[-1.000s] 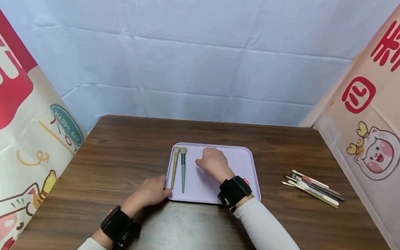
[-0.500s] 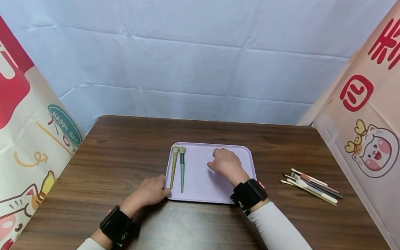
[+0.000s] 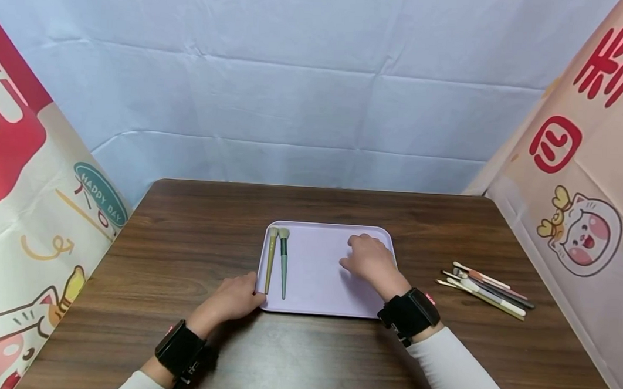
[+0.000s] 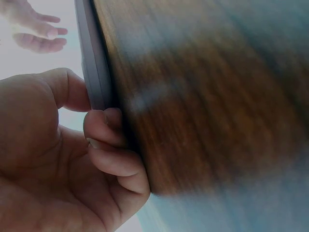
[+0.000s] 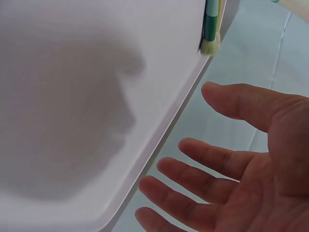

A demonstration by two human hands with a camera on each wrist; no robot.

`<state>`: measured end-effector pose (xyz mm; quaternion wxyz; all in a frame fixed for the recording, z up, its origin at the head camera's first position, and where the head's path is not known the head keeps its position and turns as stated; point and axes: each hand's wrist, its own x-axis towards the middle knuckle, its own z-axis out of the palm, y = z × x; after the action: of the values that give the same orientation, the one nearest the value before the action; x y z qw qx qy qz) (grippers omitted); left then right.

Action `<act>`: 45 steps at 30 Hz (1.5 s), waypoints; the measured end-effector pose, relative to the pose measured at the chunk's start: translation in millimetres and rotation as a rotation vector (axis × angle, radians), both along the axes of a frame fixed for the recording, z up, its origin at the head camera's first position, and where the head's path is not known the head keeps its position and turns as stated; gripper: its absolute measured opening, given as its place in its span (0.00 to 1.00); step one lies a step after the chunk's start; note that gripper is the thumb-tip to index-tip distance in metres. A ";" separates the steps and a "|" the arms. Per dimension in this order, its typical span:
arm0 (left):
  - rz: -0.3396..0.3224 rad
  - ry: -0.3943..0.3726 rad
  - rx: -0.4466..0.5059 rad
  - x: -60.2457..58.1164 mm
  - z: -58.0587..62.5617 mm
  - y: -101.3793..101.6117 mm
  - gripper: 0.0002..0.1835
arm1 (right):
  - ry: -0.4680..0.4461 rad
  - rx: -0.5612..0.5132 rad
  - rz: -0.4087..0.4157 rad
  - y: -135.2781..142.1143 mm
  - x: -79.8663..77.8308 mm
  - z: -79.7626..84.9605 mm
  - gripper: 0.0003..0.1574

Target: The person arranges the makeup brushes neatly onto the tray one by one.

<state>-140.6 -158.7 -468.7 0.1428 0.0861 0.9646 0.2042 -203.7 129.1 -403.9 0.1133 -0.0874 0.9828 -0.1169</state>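
Note:
My left hand [image 3: 236,296] grips the near-left corner of the lilac tray [image 3: 316,309]. In the left wrist view its thumb lies at the rim and the curled fingers [image 4: 118,162] sit against the edge on the other side. My right hand [image 3: 372,259] is over the right part of the tray, holding nothing; in the right wrist view its fingers [image 5: 193,181] are spread and relaxed. Two makeup brushes lie side by side at the tray's left, bristles to the far side: a yellow-green one [image 3: 270,263] and a green one [image 3: 284,266].
To the right of the tray, a loose pile of several more slim brushes [image 3: 488,295] lies on the dark wooden table [image 3: 199,218]. A pale blue cloth [image 3: 295,99] hangs behind the table, with printed cloths [image 3: 565,190] at both sides.
My right hand has moved right across the tray, away from the two brushes, and its fingers have loosened. My left hand stays at the tray's corner. Tray and brushes lie where they were.

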 end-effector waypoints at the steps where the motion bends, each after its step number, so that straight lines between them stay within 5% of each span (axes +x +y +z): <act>1: 0.000 0.000 0.000 -0.1 0.3 -0.1 0.11 | 0.004 0.001 -0.003 2.9 0.8 0.1 0.33; 28: -0.001 0.010 0.005 -0.8 -1.1 -1.0 0.11 | -0.035 -0.019 -0.138 85.4 16.1 -3.2 0.35; 45: 0.024 -0.009 0.004 0.2 -1.5 0.1 0.12 | -0.040 0.011 -0.155 126.2 25.6 -5.9 0.37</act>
<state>-140.4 -158.6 -470.3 0.1445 0.0740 0.9646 0.2081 -178.0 255.3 -409.8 0.1241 -0.0083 0.9847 -0.1218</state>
